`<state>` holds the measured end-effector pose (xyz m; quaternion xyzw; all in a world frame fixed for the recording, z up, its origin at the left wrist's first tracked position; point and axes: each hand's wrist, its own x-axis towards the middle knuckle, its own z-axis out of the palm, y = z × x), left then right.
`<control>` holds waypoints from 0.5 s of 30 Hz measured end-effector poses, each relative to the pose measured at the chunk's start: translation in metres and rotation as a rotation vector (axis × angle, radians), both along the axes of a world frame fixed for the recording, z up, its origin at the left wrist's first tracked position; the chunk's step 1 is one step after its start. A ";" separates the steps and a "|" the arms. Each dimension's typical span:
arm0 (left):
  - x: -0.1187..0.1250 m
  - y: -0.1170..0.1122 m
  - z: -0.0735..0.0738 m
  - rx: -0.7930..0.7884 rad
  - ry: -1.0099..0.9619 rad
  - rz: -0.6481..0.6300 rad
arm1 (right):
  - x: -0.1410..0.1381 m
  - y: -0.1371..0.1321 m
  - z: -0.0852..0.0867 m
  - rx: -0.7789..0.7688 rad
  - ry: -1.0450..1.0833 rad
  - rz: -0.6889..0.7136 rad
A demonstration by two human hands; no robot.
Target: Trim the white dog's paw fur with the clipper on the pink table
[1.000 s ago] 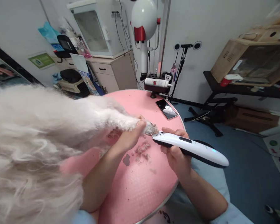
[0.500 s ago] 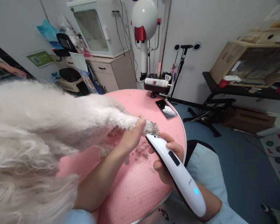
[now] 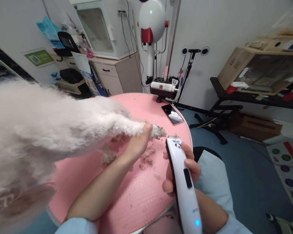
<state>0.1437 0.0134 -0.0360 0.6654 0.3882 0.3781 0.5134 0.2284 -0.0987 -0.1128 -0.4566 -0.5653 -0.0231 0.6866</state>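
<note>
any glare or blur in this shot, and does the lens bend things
Head view: bright glare on the phone screen and a small highlight on the white dome; head view again: the fur looks soft at lower left, while the clipper shows a glowing blue light; also in the head view, the wooden box leans outward, probably wide-lens distortion.

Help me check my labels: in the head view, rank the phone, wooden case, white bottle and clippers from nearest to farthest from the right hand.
1. Clippers: held in the right hand.
2. Phone: ahead, flat on the pink table.
3. White bottle: farther ahead, beyond the phone.
4. Wooden case: off the table, away to the right.
</note>
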 end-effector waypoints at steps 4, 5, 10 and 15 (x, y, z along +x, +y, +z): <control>-0.001 0.000 0.002 0.004 0.013 0.000 | 0.007 -0.009 0.010 -0.042 0.179 0.132; -0.001 0.000 0.003 0.011 0.015 -0.002 | 0.008 -0.011 0.013 -0.086 0.214 0.162; -0.001 -0.001 0.004 0.023 -0.023 -0.011 | 0.009 -0.013 0.022 -0.200 0.402 0.252; 0.001 0.001 -0.001 -0.024 -0.126 0.004 | 0.002 -0.002 0.019 -0.148 0.537 0.378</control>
